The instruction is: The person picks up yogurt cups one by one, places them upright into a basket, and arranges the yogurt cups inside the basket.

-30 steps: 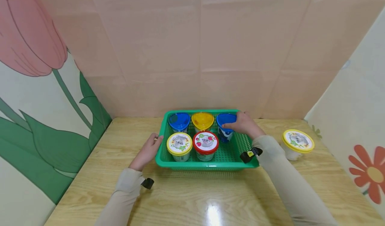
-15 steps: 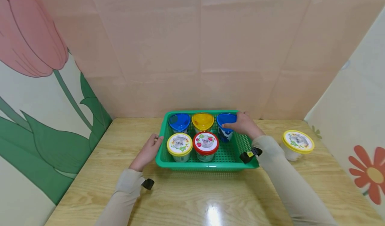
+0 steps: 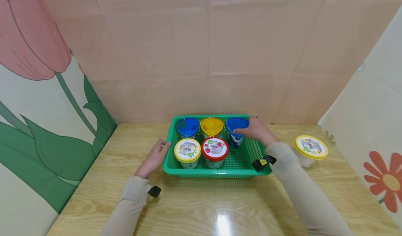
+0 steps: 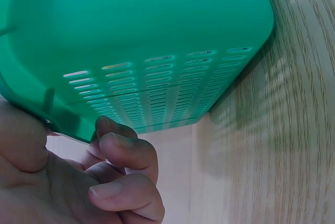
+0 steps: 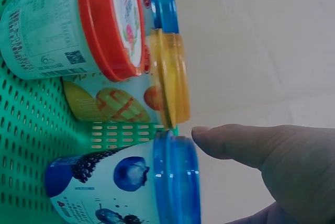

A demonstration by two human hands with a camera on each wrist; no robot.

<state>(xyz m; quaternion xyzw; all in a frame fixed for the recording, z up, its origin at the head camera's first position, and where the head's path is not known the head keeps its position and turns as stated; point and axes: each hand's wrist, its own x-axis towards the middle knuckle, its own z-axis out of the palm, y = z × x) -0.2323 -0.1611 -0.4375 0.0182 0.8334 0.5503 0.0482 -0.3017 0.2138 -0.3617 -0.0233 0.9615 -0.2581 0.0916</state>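
My left hand (image 3: 154, 158) grips the left rim of a green plastic basket (image 3: 216, 173), thumb over the rim and fingers curled below it, as the left wrist view shows. In the basket's back right corner stands a cup with a blue lid (image 3: 236, 125), printed with blueberries. Above it is my right hand (image 3: 258, 130); in the right wrist view its straight thumb (image 5: 230, 141) is slightly apart from the lid, and the other fingers are mostly hidden. Beside that cup are a yellow-lidded cup (image 3: 211, 125) and another blue-lidded cup (image 3: 187, 126).
At the basket's front stand a round tub with a yellow lid (image 3: 187, 150) and a tub with a red lid (image 3: 215, 148). Another yellow-lidded tub (image 3: 311, 147) sits on the wooden table (image 3: 185, 204), right of the basket. A pinkish wall covering (image 3: 207, 54) rises behind.
My right hand has shifted very slightly to the right over the blue-lidded cup. The left hand, basket and tubs have not visibly moved.
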